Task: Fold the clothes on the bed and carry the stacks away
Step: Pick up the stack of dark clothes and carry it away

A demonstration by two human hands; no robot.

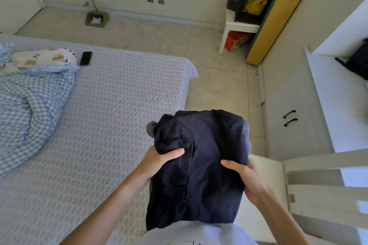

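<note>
Both hands hold a stack of folded dark blue clothes, up in the air and close to the person's chest. The left hand grips the left side. Its thumb lies flat on top of the cloth, and its other fingers are tucked under, out of sight. The right hand grips the right side the same way, thumb on top and fingers curled under the edge.

The stack is mostly one big dark blue piece, a bit wrinkled, with a seam running down it near the left thumb. A bit of grey cloth peeks out at the far left corner.

The stack is over the edge of the bed, between the bed and a white chair. The bed has a pale patterned cover. A blue checked blanket, a pillow and a black phone lie at its far end.

There is some writing on the person's white shirt, but it is too cut off to read.
</note>
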